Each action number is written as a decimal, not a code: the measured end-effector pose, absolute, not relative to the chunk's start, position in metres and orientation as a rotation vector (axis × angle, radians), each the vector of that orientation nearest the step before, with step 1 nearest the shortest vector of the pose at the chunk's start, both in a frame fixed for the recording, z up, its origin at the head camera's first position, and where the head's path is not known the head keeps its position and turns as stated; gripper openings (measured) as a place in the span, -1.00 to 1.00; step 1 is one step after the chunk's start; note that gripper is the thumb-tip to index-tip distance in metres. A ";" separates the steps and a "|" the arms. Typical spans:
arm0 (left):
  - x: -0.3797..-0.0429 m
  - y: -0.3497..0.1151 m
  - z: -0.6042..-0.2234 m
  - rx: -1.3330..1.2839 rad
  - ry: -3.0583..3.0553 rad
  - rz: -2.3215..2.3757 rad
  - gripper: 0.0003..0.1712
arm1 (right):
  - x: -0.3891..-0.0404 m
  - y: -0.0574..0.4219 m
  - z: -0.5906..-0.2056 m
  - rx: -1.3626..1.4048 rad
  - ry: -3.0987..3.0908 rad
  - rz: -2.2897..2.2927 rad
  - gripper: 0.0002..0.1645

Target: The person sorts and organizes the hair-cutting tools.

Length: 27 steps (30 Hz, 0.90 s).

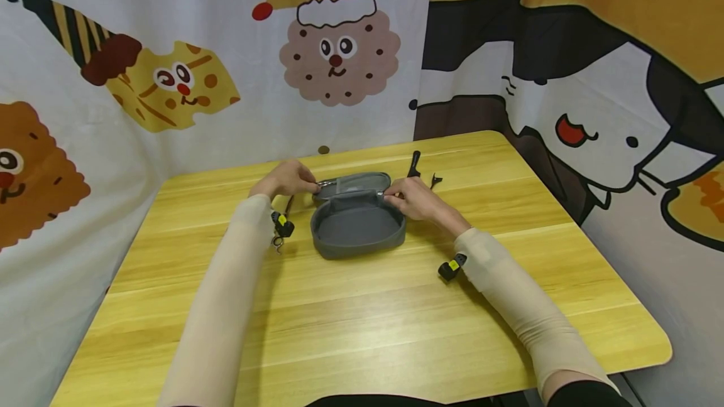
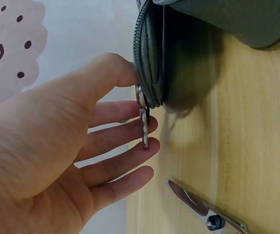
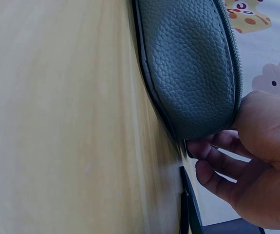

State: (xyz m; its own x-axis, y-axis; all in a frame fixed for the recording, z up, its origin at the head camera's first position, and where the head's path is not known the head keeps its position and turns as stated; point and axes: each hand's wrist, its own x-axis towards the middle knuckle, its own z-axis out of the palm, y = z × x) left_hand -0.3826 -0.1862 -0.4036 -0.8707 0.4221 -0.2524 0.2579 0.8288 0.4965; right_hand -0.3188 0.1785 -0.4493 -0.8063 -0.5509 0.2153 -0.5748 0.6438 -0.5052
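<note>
A grey zippered case (image 1: 359, 231) of pebbled material lies unzipped on the table, its lid (image 1: 364, 182) tipped toward the back. My left hand (image 1: 287, 179) holds the lid's left edge; in the left wrist view the thumb presses the zipper (image 2: 139, 44), the other fingers are behind, and a shiny metal piece (image 2: 143, 117) hangs by them. At the case's rear right corner, my right hand (image 1: 417, 198) pinches the rim, its thumb on the zipper edge (image 3: 238, 83) in the right wrist view. Its fingertips are partly hidden behind the case.
Scissors (image 1: 277, 242) lie left of the case, partly covered by the left wrist camera; their blade (image 2: 188, 199) shows in the left wrist view. Behind the right hand lie a black-handled tool (image 1: 415, 163) and a small black forked piece (image 1: 435, 180). A printed curtain (image 1: 226, 137) borders the wooden table (image 1: 351, 331).
</note>
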 end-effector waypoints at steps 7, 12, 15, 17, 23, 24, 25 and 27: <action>-0.382 -0.181 -0.401 0.549 2.672 0.683 -0.57 | -0.320 0.179 -0.450 0.953 -2.819 0.865 -0.72; -0.384 -0.177 -0.405 0.593 2.673 0.666 -0.56 | -0.320 0.179 -0.451 0.953 -2.812 0.862 -0.73; -0.386 -0.174 -0.406 0.610 2.669 0.670 -0.56 | -0.320 0.178 -0.451 0.957 -2.806 0.867 -0.73; -0.386 -0.172 -0.406 0.625 2.665 0.668 -0.57 | -0.320 0.178 -0.451 0.961 -2.806 0.868 -0.73; -0.385 -0.163 -0.404 0.669 2.659 0.651 -0.57 | -0.320 0.178 -0.451 0.975 -2.797 0.873 -0.74; -0.385 -0.162 -0.403 0.673 2.658 0.650 -0.57 | -0.320 0.178 -0.451 0.976 -2.797 0.873 -0.74; -0.385 -0.160 -0.403 0.678 2.659 0.647 -0.57 | -0.320 0.178 -0.451 0.975 -2.799 0.876 -0.74; -0.386 -0.158 -0.403 0.679 2.660 0.640 -0.57 | -0.320 0.178 -0.450 0.969 -2.808 0.877 -0.74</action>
State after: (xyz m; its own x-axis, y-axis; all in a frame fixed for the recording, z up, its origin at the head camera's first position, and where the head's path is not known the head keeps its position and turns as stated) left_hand -0.3857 -0.1577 -0.4029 -0.8351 0.5151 -0.1930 0.3710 0.7864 0.4939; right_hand -0.3202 0.1782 -0.4504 -0.8033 -0.5544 0.2176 -0.5796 0.6439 -0.4995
